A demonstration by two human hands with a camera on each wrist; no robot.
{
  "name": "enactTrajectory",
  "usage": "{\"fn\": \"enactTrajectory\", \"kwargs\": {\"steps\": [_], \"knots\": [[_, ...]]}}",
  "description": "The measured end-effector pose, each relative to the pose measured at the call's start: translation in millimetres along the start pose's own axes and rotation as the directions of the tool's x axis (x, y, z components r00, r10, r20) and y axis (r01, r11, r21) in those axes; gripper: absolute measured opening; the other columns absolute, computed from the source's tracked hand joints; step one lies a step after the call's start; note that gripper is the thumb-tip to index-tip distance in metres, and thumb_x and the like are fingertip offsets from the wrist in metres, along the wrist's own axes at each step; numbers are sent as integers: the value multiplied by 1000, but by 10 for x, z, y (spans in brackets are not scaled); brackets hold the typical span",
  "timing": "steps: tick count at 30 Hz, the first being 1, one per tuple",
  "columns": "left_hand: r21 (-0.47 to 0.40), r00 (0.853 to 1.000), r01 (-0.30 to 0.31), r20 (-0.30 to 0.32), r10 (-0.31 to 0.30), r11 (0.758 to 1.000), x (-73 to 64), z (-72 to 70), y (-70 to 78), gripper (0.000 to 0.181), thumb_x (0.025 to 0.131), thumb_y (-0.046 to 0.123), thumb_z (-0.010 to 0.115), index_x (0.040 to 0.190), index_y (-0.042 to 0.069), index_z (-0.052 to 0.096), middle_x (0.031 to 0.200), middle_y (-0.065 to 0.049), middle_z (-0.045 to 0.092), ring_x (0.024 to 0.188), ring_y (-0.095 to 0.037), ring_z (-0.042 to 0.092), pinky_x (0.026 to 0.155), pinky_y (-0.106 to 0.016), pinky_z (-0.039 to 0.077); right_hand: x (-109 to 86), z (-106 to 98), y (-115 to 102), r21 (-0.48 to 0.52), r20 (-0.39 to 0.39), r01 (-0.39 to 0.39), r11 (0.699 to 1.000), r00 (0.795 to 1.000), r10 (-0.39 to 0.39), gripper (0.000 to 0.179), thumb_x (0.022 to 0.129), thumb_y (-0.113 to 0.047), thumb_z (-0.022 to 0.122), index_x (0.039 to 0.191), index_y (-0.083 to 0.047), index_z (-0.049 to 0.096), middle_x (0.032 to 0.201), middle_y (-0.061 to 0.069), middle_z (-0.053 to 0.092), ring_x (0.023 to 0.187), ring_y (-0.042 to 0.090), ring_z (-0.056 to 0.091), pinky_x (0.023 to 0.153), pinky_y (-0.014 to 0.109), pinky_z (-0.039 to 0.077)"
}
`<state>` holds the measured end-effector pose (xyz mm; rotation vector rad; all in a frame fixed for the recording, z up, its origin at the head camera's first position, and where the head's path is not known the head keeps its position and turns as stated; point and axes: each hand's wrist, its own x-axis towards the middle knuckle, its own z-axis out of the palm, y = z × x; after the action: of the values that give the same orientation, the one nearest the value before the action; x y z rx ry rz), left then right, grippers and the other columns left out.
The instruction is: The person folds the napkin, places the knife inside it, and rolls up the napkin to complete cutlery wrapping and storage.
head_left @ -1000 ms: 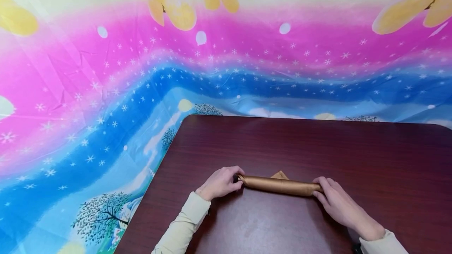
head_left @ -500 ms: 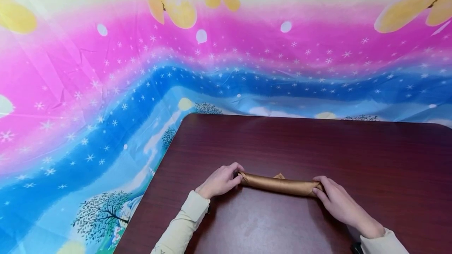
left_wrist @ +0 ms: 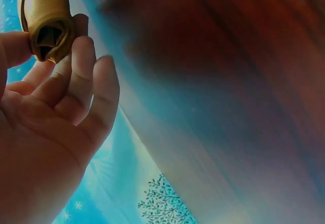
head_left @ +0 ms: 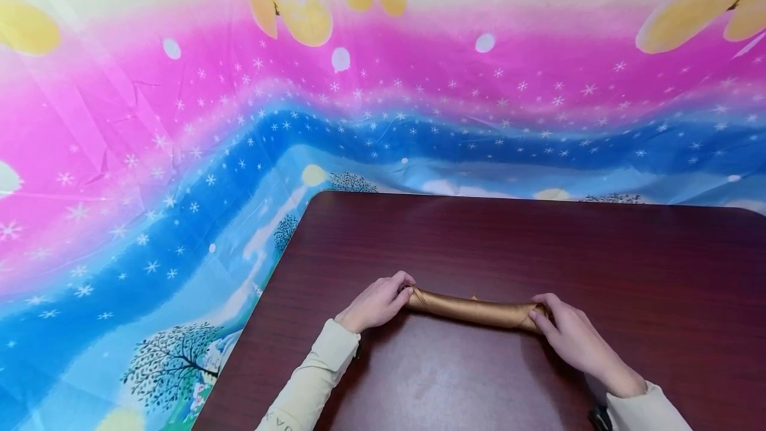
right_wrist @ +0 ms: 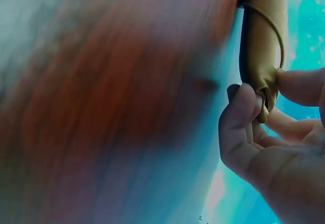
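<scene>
A shiny gold-brown cloth (head_left: 473, 308), rolled into a tube, lies crosswise between the two hands. My left hand (head_left: 376, 301) pinches its left end between thumb and fingers. In the left wrist view the rolled cloth (left_wrist: 46, 10) shows a hollow, layered end, with the other fingers curved beneath it. My right hand (head_left: 577, 338) pinches the opposite end. There, in the right wrist view, the cloth (right_wrist: 264, 41) is squeezed flat at its tip, and a folded edge runs slantwise across it. Just a tiny tip of cloth shows behind the roll.
The dark red-brown wooden table (head_left: 455, 238) has rounded far corners. A printed backdrop sheet (head_left: 407, 78) in pink, blue and white hangs behind it and along its left side.
The loose cloth corner behind the roll has shrunk from a clear triangle to a tiny tip. Both hands have shifted slightly, keeping their grip on the ends.
</scene>
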<state>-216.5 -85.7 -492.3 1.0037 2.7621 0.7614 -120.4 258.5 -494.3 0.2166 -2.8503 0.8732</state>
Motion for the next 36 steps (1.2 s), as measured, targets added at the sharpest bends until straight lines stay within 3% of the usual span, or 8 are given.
{"fn": "enactTrajectory", "kwargs": {"steps": [6,16,25,36], "knots": [[-23,1000,-4,-12,3,1000,28,18,3,19,101,18,48,113,10,59,93,1,66,76,-8,53,71,-21,45,28,13,-8,-6,-21,-24,1000,999,24,23,93,-15,61,110,1,62,87,6,66,74,16,56,65,35,44],[-7,997,-17,-71,17,1000,57,32,14,16,98,13,51,107,7,63,100,-5,66,91,-15,60,81,-29,49,85,23,-16,-15,-33,-50,999,998,50,26,94,-15,61,111,5,60,81,3,59,71,14,50,63,31,40],[-79,999,-3,-42,0,997,28,24,-7,22,98,16,53,114,6,62,101,-6,64,81,-12,58,73,-22,47,99,33,-21,-20,-11,-79,997,997,79,27,94,-14,61,111,7,59,83,7,58,73,18,50,64,32,39],[-14,998,21,-57,-22,1000,34,6,1,23,97,19,56,112,5,65,101,-7,64,82,-14,55,76,-26,46,97,25,-27,-22,19,-94,995,995,95,23,93,-15,61,103,6,63,99,24,62,93,38,59,77,51,46]]}}
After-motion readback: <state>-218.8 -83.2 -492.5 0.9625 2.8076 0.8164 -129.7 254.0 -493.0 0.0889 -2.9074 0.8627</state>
